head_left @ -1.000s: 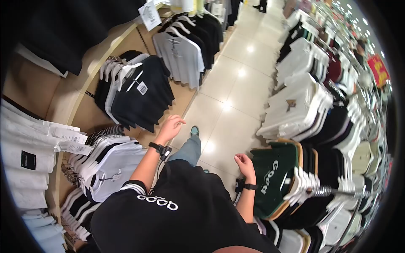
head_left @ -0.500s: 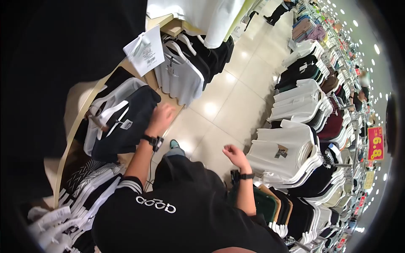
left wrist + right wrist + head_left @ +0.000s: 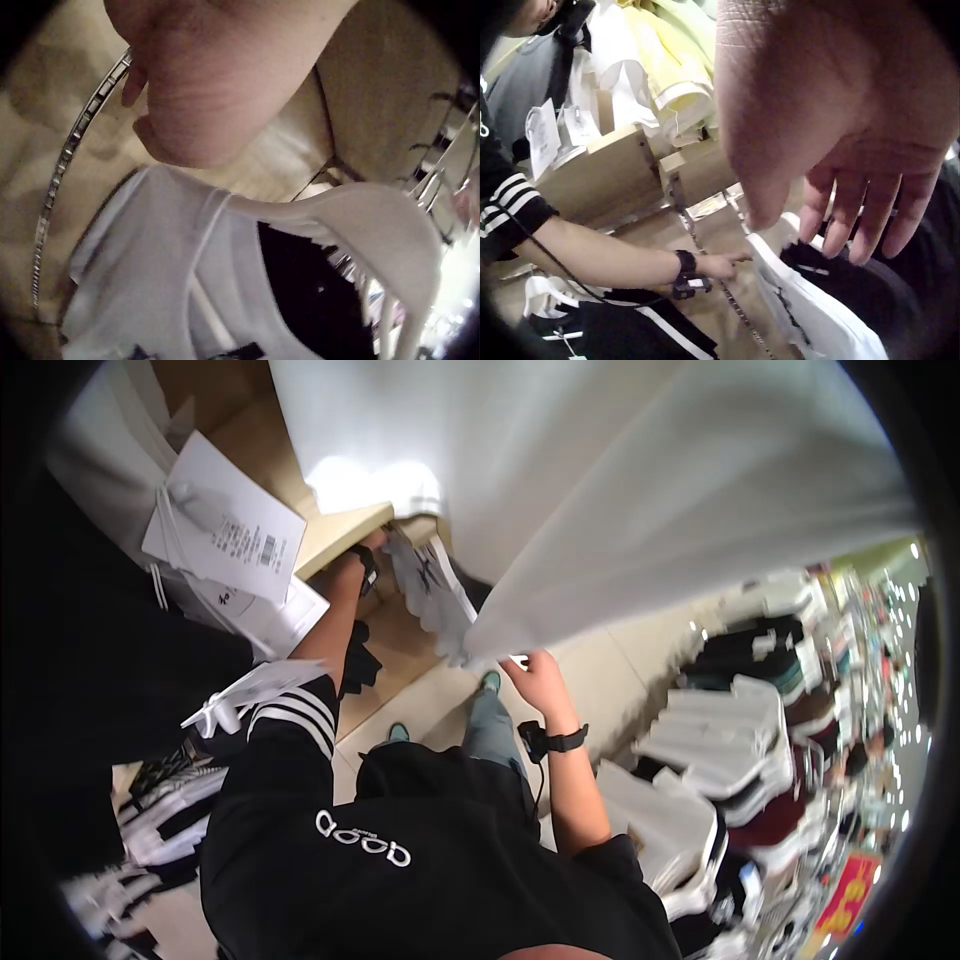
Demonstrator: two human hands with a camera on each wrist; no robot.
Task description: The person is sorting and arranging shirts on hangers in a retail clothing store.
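Note:
My left hand (image 3: 721,266) reaches under the shelf edge, one finger extended toward a white hanger (image 3: 769,253). A light grey T-shirt (image 3: 142,262) hangs on that hanger, just below the hand in the left wrist view; nothing shows in the hand's grasp. In the head view the shelf board partly hides this hand. My right hand (image 3: 540,682) is raised in front of my body, fingers relaxed and slightly bent. Its fingertips overlap the lower edge of a large white garment (image 3: 620,490) in the head view, while the right wrist view shows no thing held.
Dark garments with paper price tags (image 3: 235,525) hang close on the left. A wooden shelf edge (image 3: 345,535) juts out over the left forearm. On the right, racks of white and dark shirts (image 3: 710,730) line the tiled aisle (image 3: 600,670). Dark shirts (image 3: 877,277) hang behind the grey one.
My body has moved forward along the left-hand racks. The left hand has gone in under the shelf toward the grey T-shirt. The white garment now fills the upper head view.

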